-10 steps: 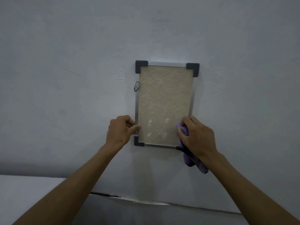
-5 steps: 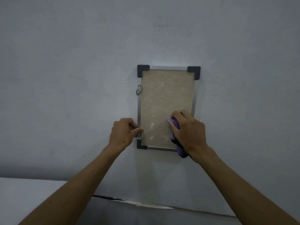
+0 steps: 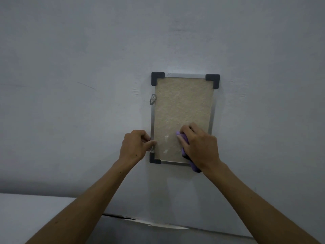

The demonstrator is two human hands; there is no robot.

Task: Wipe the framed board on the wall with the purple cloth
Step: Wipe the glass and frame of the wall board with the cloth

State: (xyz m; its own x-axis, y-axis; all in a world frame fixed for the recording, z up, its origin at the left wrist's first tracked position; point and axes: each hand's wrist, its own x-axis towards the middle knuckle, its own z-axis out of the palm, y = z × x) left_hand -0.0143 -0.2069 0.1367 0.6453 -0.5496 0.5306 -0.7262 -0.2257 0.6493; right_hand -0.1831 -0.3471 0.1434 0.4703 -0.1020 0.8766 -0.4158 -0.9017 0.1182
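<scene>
A framed board point(image 3: 182, 106) hangs on the grey wall, with a beige rough face, a silver frame and dark corner caps. My right hand point(image 3: 200, 147) presses a bunched purple cloth point(image 3: 184, 138) against the board's lower right part; the cloth's tail sticks out below the wrist. My left hand point(image 3: 135, 145) pinches the frame's left edge near the bottom corner. Pale smudges show on the board between the two hands.
A small metal hanger point(image 3: 153, 99) sits on the frame's left edge. A white ledge or surface point(image 3: 35, 208) lies at the lower left, and a crack with peeling paint point(image 3: 140, 221) runs along the wall's base.
My right hand has slid the cloth leftward and slightly up from the frame's lower right corner onto the board's face. My left hand has stayed on the left edge.
</scene>
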